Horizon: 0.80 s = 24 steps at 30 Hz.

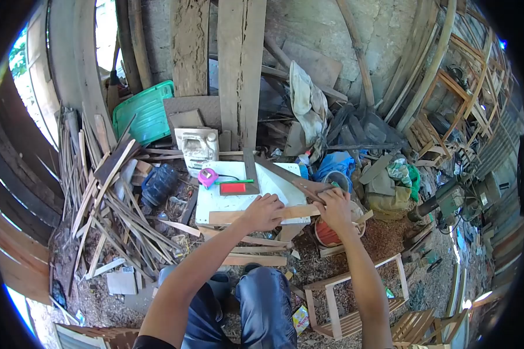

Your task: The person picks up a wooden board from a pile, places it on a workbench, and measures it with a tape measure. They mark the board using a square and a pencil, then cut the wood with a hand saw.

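Gripping wood strip [224,217]: left hand [265,212], right hand [335,206]; red card [233,188] unreadable.

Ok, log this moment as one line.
left hand: on wood strip | right hand: at strip's right end | under: white board | nearby: pink tape measure

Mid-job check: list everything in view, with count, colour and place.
white board: one, white, centre
wooden strip: one, pale, across the board's near edge
red block: one, red, on the board
tape measure: one, pink, board's far left corner
crate: one, green, by the wall, left
offcuts: many, brown, piled left
bucket: one, red, right of the board
left hand: one, on the strip
right hand: one, at the strip's right end, grip unclear
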### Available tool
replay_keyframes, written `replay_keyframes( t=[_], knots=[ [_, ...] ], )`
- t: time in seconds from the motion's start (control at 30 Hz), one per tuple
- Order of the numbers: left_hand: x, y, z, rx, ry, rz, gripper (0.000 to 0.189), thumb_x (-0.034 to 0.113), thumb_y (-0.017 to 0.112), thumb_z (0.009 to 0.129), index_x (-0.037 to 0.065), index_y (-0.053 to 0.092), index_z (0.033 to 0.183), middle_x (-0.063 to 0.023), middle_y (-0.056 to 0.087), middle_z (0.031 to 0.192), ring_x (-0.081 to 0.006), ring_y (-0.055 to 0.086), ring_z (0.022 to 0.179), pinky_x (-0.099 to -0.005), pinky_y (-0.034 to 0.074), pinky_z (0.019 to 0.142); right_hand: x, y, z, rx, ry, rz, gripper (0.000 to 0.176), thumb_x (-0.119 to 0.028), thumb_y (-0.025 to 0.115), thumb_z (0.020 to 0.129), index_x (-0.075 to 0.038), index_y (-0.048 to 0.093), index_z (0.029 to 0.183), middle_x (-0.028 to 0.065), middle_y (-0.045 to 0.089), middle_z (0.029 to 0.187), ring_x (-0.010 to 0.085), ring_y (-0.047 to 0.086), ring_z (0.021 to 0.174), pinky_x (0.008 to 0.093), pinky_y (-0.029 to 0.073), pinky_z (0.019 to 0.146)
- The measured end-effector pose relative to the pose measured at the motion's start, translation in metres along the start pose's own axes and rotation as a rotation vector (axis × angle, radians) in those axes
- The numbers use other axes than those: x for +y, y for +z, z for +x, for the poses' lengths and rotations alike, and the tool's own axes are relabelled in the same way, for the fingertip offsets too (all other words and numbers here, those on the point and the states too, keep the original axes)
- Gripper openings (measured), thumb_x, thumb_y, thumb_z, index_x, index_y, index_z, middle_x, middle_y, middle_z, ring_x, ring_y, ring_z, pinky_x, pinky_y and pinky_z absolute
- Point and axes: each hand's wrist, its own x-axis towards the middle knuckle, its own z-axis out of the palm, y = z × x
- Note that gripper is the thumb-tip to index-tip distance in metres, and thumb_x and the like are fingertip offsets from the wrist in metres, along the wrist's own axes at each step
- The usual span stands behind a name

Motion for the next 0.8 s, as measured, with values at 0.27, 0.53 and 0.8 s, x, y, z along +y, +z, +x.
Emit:
replay_keyframes(
  t=[0.27, 0.53, 0.8],
  knots=[
    [0.006, 0.021, 0.013, 0.065, 0.007, -0.101, 0.034, 0.03, 0.071, 0.076, 0.007, 0.059, 0.097, -0.0088, 0.056, 0.097, -0.0292, 0.055, 0.096, -0.0413, 0.044, 0.082, -0.021, -0.035, -0.055, 0.163, 0.389, 0.391, 0.029, -0.028, 0.065, 0.089, 0.0, 0.063, 0.095, 0.0117, 0.064, 0.085, 0.0281, 0.06, 0.078, 0.0428, 0.043, 0.076],
    [0.011, 0.02, 0.014, 0.066, 0.014, -0.097, 0.036, 0.028, 0.072, 0.075, 0.005, 0.057, 0.099, -0.0099, 0.056, 0.099, -0.0287, 0.054, 0.097, -0.0396, 0.043, 0.086, -0.104, -0.058, -0.137, 0.241, 0.8, 1.351, 0.023, -0.025, 0.058, 0.096, -0.005, 0.048, 0.094, -0.0008, 0.045, 0.065, 0.0092, 0.047, 0.054, 0.0256, 0.041, 0.052],
    [0.024, 0.023, 0.015, -0.019, 0.058, -0.055, 0.035, 0.027, 0.069, 0.076, 0.005, 0.055, 0.098, -0.0109, 0.056, 0.099, -0.0287, 0.054, 0.096, -0.0394, 0.044, 0.085, -0.119, -0.053, -0.16, 0.342, 0.852, 1.48, 0.028, -0.03, 0.054, 0.098, -0.005, 0.047, 0.087, -0.002, 0.042, 0.061, 0.0065, 0.039, 0.05, 0.0225, 0.034, 0.047]
  ],
)
